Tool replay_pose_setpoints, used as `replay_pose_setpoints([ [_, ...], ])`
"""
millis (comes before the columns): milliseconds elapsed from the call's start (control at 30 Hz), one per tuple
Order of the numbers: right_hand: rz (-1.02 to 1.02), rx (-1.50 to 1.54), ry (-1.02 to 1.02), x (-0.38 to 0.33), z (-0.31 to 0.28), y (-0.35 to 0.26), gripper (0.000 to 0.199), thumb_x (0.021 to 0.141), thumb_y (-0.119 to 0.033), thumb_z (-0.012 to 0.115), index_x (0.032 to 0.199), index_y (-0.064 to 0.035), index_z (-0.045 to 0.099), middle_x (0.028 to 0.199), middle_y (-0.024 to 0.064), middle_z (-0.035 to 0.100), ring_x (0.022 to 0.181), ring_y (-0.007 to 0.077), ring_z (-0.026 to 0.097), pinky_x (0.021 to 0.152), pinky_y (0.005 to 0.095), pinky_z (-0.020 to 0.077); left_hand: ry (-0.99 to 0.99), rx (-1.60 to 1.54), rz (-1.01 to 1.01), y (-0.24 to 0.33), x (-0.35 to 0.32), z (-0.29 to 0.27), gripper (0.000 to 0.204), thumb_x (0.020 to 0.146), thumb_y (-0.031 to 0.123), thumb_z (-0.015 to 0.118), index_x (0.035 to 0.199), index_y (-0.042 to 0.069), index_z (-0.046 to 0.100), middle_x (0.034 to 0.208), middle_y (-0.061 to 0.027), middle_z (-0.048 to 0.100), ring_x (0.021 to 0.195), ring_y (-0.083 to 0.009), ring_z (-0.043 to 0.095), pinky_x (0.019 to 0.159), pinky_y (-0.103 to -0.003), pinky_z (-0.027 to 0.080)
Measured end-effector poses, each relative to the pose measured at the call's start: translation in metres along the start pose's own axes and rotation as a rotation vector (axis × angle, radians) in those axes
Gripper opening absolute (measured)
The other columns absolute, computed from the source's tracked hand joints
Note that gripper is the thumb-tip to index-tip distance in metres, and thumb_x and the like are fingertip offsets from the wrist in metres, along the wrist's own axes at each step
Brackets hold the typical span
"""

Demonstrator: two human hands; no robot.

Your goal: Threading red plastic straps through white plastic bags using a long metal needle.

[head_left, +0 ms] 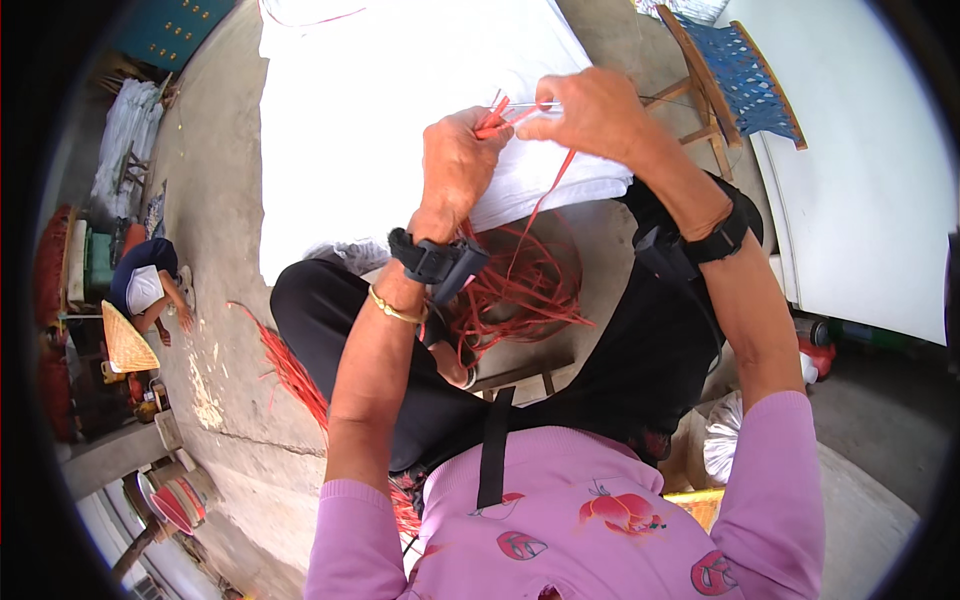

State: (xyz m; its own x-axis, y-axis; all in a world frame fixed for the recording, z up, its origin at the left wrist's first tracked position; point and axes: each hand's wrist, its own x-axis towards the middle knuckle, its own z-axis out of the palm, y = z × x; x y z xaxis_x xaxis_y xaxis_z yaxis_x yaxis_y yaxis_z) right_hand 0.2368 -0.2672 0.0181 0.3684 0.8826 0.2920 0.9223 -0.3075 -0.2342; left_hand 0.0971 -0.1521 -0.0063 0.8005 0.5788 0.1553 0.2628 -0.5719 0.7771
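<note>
My left hand [460, 160] is closed round a small bundle of folded red strips [493, 122], their ends sticking up past its fingers. Close beside it, my right hand [590, 115] pinches a thin, pale, needle-like rod [532, 104] that reaches across to the bundle. A bit of red strip shows at the right fingertips too. From between the hands one long red strip [562, 178] hangs down to a loose tangle of red strips [520, 295] between my knees. Both hands are above the near edge of a white cloth-covered surface [390, 100].
More red strips [290, 365] lie by my left leg. A wooden stool with blue webbing [735, 75] stands at the far right, near a large white panel [870, 150]. On the left, a person [145, 285] crouches beside a conical straw hat [127, 338].
</note>
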Motion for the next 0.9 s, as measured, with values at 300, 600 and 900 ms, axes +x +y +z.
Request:
replay_pose_setpoints([
  [300,0.226,-0.189,0.289,0.003,-0.026,0.015,0.018,0.069,-0.019,0.065,0.078,-0.0039,0.064,0.067,0.0181,0.062,0.066,0.0343,0.063,0.058,0.0425,0.0493,0.336,0.068,0.167,0.02,-0.015,-0.021,0.018,0.077,0.013,0.069,0.09,0.002,0.062,0.076,-0.0083,0.062,0.062,-0.0162,0.057,0.058,-0.029,0.046],
  [600,0.15,0.265,0.393,0.002,-0.017,-0.001,0.02,0.068,-0.011,0.064,0.087,-0.0063,0.059,0.069,0.0174,0.062,0.068,0.0358,0.061,0.063,0.043,0.0473,0.421,0.382,0.281,0.035,0.007,-0.003,0.015,0.077,0.009,0.062,0.091,0.005,0.059,0.07,-0.0139,0.057,0.057,-0.0308,0.057,0.053,-0.039,0.044],
  [900,0.129,0.568,0.295,0.02,-0.011,-0.043,0.015,0.072,-0.004,0.06,0.086,-0.0024,0.054,0.059,0.0132,0.056,0.055,0.0276,0.055,0.054,0.0392,0.0411,0.531,-0.607,-0.169,0.029,0.008,-0.011,0.03,0.09,0.022,0.052,0.074,-0.002,0.056,0.061,0.0042,0.042,0.059,-0.0065,0.033,0.051,-0.024,0.03],
])
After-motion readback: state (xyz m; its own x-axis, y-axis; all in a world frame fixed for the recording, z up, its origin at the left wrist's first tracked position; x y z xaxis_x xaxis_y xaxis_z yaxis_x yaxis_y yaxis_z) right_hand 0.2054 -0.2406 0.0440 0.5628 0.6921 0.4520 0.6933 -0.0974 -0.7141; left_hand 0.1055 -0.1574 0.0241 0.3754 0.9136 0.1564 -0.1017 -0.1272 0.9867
